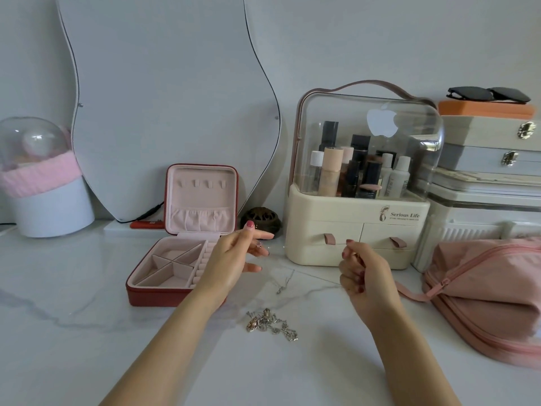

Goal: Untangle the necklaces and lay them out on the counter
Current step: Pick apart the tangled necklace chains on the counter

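Note:
A thin silver necklace (pixel 285 281) hangs between my two hands above the white marble counter (pixel 87 288), its small pendant dangling close to the surface. My left hand (pixel 234 259) pinches one end between thumb and forefinger. My right hand (pixel 361 272) pinches the other end, fingers curled. In front of my hands, nearer to me, a tangled heap of silver necklaces (pixel 270 323) lies on the counter.
An open red jewellery box (pixel 181 238) with pink lining stands left of my hands. A cream cosmetics organiser (pixel 357 230) is behind them, a pink zip bag (pixel 486 294) at the right, stacked boxes at the back right, a mirror (pixel 164 106) against the wall.

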